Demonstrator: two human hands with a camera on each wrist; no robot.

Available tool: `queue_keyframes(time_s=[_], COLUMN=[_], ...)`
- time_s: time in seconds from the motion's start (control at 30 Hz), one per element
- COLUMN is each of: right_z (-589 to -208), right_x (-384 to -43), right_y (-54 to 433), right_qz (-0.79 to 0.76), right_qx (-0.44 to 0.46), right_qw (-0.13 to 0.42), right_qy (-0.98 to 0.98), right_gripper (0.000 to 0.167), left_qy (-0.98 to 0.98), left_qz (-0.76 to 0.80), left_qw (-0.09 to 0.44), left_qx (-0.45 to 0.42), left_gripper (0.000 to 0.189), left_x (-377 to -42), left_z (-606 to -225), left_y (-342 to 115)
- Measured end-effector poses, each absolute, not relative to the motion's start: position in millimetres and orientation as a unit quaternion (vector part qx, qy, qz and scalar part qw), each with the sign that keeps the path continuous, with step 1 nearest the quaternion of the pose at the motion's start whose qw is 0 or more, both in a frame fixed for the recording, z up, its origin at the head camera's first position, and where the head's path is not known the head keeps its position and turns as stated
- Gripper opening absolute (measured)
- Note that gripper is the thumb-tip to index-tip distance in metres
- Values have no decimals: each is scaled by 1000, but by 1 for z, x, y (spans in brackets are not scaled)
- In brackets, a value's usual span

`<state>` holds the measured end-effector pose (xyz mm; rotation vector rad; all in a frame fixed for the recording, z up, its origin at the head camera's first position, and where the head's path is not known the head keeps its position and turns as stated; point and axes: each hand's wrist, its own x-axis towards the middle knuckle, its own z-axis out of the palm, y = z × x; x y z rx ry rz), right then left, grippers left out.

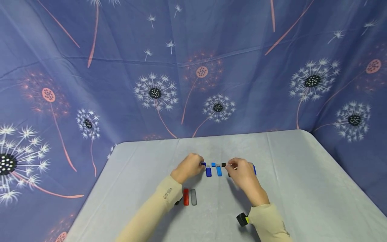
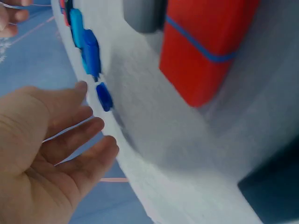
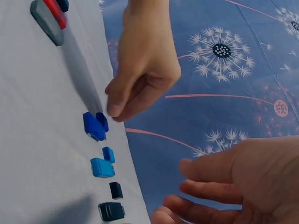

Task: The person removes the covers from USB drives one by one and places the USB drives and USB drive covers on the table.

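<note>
My left hand (image 1: 189, 167) hovers by a small dark blue cap (image 2: 104, 96), its fingers loosely bent and apart from it in the left wrist view. Just nearer stands the matching dark blue USB stick (image 1: 209, 172). A light blue USB stick (image 1: 219, 170) lies beside it with its light blue cap (image 1: 213, 164) behind. Farther right come a black cap (image 1: 223, 165) and a black USB stick (image 3: 111, 211), partly hidden in the head view by my right hand (image 1: 243, 173). That hand's fingers are relaxed and hold nothing in the right wrist view (image 3: 224, 182).
Closer to me lie a red stick (image 1: 185, 197) and a grey stick (image 1: 194, 197), side by side near my left forearm. A dark block (image 2: 275, 182) is beside the red one. Another blue piece (image 1: 254, 169) shows past my right hand. A dandelion-patterned cloth (image 1: 193, 84) hangs behind the table.
</note>
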<state>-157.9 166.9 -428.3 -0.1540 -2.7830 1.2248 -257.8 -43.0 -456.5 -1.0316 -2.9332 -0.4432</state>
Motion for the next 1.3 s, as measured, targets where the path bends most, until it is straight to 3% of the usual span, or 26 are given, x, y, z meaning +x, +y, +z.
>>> queue_keyframes(time_s=[0.3, 0.77, 1.0, 1.13, 1.3], right_z=[-435, -435, -432, -429, -429], right_x=[-144, -120, -103, -96, -90], right_y=[170, 183, 194, 196, 196], right_qz=[362, 273, 241, 200, 167], right_qx=[1, 94, 110, 121, 107], right_qw=[30, 50, 87, 121, 118], right_qy=[-932, -956, -960, -965, -973], right_gripper=[43, 66, 88, 94, 102], left_qy=[-932, -941, -952, -959, -966], left_qz=[-150, -134, -140, -131, -115], left_qw=[11, 34, 12, 19, 46], left_qx=[-329, -309, -273, -251, -229], left_gripper=[55, 83, 97, 102, 107], left_x=[-225, -178, -152, -141, -131], left_z=[-446, -445, -443, -444, -448], left_y=[-58, -89, -100, -107, -115])
